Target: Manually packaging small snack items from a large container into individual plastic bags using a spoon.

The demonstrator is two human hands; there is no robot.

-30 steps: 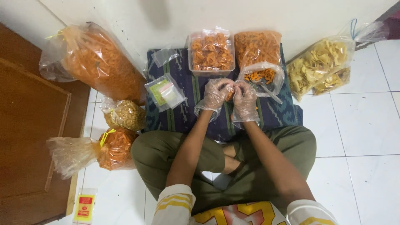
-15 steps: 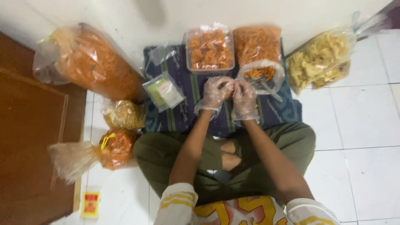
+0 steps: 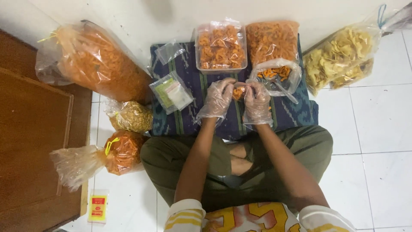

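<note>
I sit cross-legged on a tiled floor, both hands in clear plastic gloves. My left hand and my right hand meet over a dark blue patterned cloth and pinch a small clear packet of orange snacks between them. Just beyond them stands a clear tub of orange snacks. To its right lies an open bag of small orange snacks with a spoon handle sticking out of it.
A stack of small clear bags lies left of my hands. Big bag of orange snacks, brown snack bag and tied orange bag line the left by a wooden door. Yellow chips bag at right. Yellow-red sachet on floor.
The view shifted slightly. My hands stay together on the small packet, with my fingers working at its top.
</note>
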